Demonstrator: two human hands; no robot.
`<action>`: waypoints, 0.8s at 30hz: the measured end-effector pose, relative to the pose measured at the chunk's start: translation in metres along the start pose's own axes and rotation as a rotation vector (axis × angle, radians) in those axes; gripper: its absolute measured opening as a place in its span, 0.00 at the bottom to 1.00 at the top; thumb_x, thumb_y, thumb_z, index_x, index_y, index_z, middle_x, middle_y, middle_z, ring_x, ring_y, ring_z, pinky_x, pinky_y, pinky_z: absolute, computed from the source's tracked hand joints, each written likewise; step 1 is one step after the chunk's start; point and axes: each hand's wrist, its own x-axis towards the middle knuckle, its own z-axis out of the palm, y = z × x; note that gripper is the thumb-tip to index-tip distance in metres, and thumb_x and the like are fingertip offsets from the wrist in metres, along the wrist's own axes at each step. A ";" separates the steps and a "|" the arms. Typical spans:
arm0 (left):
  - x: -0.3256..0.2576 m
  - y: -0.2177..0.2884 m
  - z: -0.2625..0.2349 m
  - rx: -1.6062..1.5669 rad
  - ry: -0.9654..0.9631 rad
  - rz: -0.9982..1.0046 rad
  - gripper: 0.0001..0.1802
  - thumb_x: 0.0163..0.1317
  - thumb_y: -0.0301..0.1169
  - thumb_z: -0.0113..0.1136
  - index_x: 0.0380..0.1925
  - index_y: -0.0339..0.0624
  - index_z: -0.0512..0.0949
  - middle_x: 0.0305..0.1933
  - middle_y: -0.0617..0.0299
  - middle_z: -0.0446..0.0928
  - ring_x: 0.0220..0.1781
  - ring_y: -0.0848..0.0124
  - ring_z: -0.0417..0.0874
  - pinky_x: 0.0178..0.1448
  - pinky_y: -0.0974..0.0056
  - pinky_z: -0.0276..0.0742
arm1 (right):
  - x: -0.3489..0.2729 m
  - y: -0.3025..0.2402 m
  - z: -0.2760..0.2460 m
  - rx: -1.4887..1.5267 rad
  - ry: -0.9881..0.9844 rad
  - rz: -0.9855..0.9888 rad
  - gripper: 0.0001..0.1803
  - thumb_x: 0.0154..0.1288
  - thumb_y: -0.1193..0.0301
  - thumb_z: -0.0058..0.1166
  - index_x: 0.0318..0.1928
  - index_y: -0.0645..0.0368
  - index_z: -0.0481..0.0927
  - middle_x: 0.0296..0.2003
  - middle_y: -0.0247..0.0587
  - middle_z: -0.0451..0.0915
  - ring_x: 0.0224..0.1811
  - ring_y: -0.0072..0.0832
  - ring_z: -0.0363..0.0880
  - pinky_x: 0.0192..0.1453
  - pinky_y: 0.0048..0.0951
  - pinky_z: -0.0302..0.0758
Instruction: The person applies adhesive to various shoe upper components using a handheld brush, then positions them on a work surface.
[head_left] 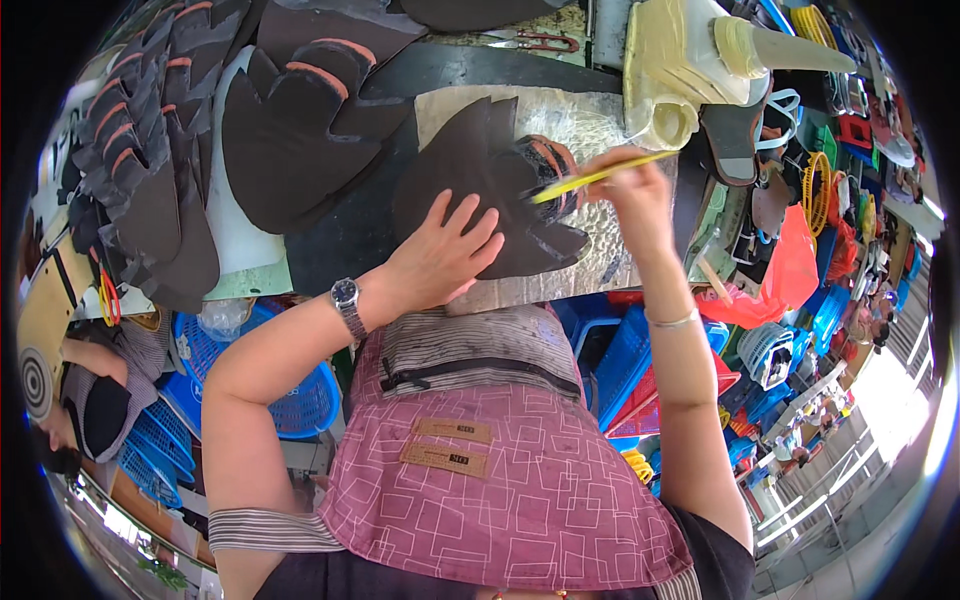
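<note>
A dark brown shoe-upper piece (450,170) lies on a pale, glue-crusted board (600,245). My left hand (450,255) rests on its near edge with the fingers spread. In my right hand (635,190) is a slim yellow brush (570,187), pinched near its upper part. The brush tip meets the dark, curved edge of the piece, just beside layered orange-and-black strips (548,155); whether glue is on the tip is too small to tell. Some of the fingers of my right hand are blurred or hidden behind the brush.
A cream glue container (670,50) with a spout stands at the far right of the board. Similar dark pieces (290,150) with orange edges lie in overlapping stacks on the left. Red-handled snips (535,42) lie at the back. Blue baskets (305,395) stand below the bench; another person (100,390) sits at left.
</note>
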 end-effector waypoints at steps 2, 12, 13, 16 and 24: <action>-0.003 0.000 -0.001 0.007 -0.010 -0.004 0.35 0.44 0.43 0.69 0.53 0.46 0.69 0.60 0.53 0.62 0.63 0.51 0.61 0.64 0.42 0.59 | 0.006 0.000 0.034 -0.733 -0.028 -0.213 0.17 0.46 0.66 0.70 0.31 0.60 0.75 0.25 0.37 0.78 0.25 0.20 0.77 0.27 0.23 0.73; -0.010 -0.003 0.006 0.025 0.065 0.012 0.33 0.45 0.45 0.67 0.50 0.40 0.71 0.58 0.51 0.66 0.61 0.51 0.64 0.62 0.42 0.62 | -0.093 0.045 0.011 -0.912 -0.026 -0.411 0.14 0.46 0.69 0.69 0.26 0.58 0.74 0.18 0.36 0.77 0.19 0.25 0.77 0.23 0.24 0.72; -0.010 -0.004 0.008 0.056 0.077 0.017 0.33 0.45 0.45 0.66 0.50 0.39 0.72 0.59 0.51 0.65 0.61 0.51 0.64 0.62 0.43 0.62 | -0.089 0.039 0.014 -0.914 -0.025 -0.410 0.14 0.46 0.69 0.69 0.26 0.58 0.74 0.18 0.36 0.77 0.19 0.25 0.77 0.23 0.24 0.72; -0.008 0.000 -0.002 0.083 -0.013 0.012 0.33 0.46 0.44 0.66 0.50 0.37 0.71 0.59 0.49 0.65 0.61 0.49 0.64 0.62 0.43 0.62 | -0.053 0.006 0.045 -0.551 0.122 -0.100 0.07 0.58 0.73 0.58 0.35 0.62 0.79 0.20 0.40 0.79 0.21 0.23 0.78 0.24 0.21 0.70; -0.002 0.009 0.009 0.049 0.037 -0.027 0.29 0.46 0.34 0.61 0.50 0.35 0.71 0.57 0.46 0.66 0.60 0.46 0.65 0.61 0.47 0.66 | 0.059 -0.009 0.077 -0.296 0.306 -0.444 0.08 0.60 0.73 0.55 0.38 0.64 0.79 0.22 0.40 0.80 0.24 0.21 0.79 0.30 0.24 0.75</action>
